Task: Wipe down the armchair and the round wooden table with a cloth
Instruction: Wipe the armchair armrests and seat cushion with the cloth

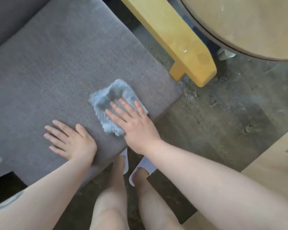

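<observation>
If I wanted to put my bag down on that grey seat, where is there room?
The seat cushion is bare from the backrest down to the hands, and across to the yellow wooden armrest. The front edge is crowded: the left hand lies flat there, and the right hand presses the blue cloth near the front right corner.

Both bare forearms reach forward and down from the bottom corners. The left hand [71, 141] lies flat, palm down, fingers straight and slightly spread. The right hand [131, 123] is also palm down, fingers extended and pressing flat.
</observation>
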{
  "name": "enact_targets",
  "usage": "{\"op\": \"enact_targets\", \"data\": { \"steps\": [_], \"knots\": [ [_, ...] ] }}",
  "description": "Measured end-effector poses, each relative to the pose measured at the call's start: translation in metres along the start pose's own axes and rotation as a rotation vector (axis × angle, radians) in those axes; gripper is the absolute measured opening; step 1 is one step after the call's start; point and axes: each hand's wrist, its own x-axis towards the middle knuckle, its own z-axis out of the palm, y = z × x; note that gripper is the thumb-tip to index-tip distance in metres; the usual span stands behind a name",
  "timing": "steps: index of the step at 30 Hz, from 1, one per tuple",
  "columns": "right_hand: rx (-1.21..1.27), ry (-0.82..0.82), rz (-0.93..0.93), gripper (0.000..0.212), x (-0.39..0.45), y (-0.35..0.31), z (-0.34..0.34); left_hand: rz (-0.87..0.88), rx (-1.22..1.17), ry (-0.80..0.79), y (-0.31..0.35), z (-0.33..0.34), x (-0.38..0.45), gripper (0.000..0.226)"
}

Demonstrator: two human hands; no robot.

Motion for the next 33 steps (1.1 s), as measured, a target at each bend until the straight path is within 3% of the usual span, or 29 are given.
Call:
{"op": "enact_targets", "data": {
  "steps": [1,3,6,8,10,12,15,16,18,20,23,25,26,28,30,31,33],
  "knots": [
    [-0.051,-0.013,-0.117,0.079,-0.006,0.015,0.000,0.033,0.011,-0.028,0.006,0.000,0.003,0.064],
    [-0.046,0.005,-0.120,0.082,-0.018,0.051,-0.003,0.205,0.050,-0.065,0.014,-0.001,0.008,0.063],
    [-0.018,0.084,0.185,0.079,-0.021,0.079,-0.014,0.410,0.092,-0.041,0.035,0.005,0.006,0.061],
    [-0.012,0.169,0.398,0.076,-0.001,0.055,-0.016,0.403,0.080,-0.024,0.061,0.010,-0.001,0.063],
    [0.053,0.171,0.492,0.069,0.014,0.021,-0.008,0.415,0.065,-0.084,0.082,0.013,-0.006,0.062],
    [0.080,0.123,0.351,0.067,0.007,0.008,-0.001,0.531,0.098,-0.142,0.084,0.012,-0.007,0.061],
    [-0.057,0.001,0.091,0.075,-0.013,0.051,-0.009,0.697,0.137,-0.173,0.067,0.002,0.015,0.063],
    [-0.090,-0.020,0.106,0.079,-0.009,0.063,-0.015,0.743,0.162,-0.193,0.059,-0.001,0.023,0.064],
    [-0.101,-0.003,0.319,0.080,0.020,0.062,-0.029,0.804,0.189,-0.202,0.053,-0.003,0.033,0.065],
    [-0.092,0.041,0.416,0.072,0.065,0.037,-0.035,0.782,0.179,-0.201,0.056,-0.003,0.032,0.065],
    [-0.110,-0.069,0.044,0.068,0.112,0.025,-0.035,0.739,0.158,-0.187,0.063,-0.004,0.038,0.064],
    [-0.151,-0.067,-0.032,0.067,0.130,0.057,-0.042,0.765,0.173,-0.183,0.062,-0.006,0.055,0.068],
    [-0.120,-0.047,0.103,0.069,0.137,0.070,-0.047,0.770,0.170,-0.183,0.061,-0.008,0.063,0.068],
    [0.015,0.058,0.559,0.074,0.143,0.079,-0.053,0.723,0.142,-0.173,0.064,-0.010,0.079,0.068],
    [0.036,0.148,0.735,0.071,0.138,0.044,-0.048,0.620,0.115,-0.130,0.070,-0.013,0.096,0.068],
    [0.045,0.175,0.664,0.071,0.130,0.019,-0.040,0.576,0.097,-0.111,0.073,-0.014,0.105,0.068],
    [0.075,0.073,0.351,0.072,0.109,-0.021,-0.024,0.534,0.073,-0.106,0.074,-0.016,0.116,0.066]
  ]
}}
